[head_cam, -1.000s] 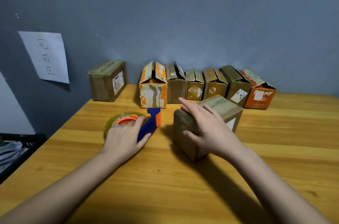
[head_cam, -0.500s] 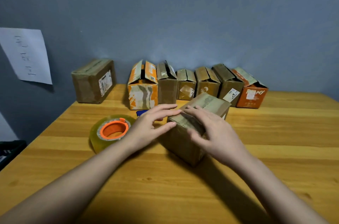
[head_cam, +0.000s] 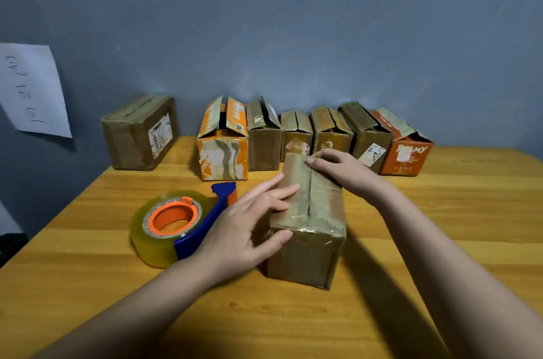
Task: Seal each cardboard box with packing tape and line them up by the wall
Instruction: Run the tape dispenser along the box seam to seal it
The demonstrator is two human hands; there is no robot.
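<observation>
**Flaps down, tape not on yet**

While both hands pin the flaps, the near box [head_cam: 308,217] sits mid-table, long axis running near to far, centre seam up. My left hand [head_cam: 249,229] lies on its left side: fingers straight across the left flap, thumb against the near-left corner, pressing w/o curling round anything. My right hand [head_cam: 343,172] rests at the far end, fingers bent over the top edge near the seam; can't tell if it's pinching or only pushing down. My read: flaps held flat so the tape can run along the seam.

Tape dispenser [head_cam: 176,223] lies flat just left of the box, blue handle beside my left wrist, so close for a quick grab; neither hand is on it.

Count: 8 boxes total. 1 under my hands. 6 open-flapped in a tight row [head_cam: 311,138] along the far wall [head_cam: 293,21]. 1 closed box [head_cam: 141,132] apart at far left, near a paper note [head_cam: 32,91]. 1 dispenser, 1 roll.
</observation>
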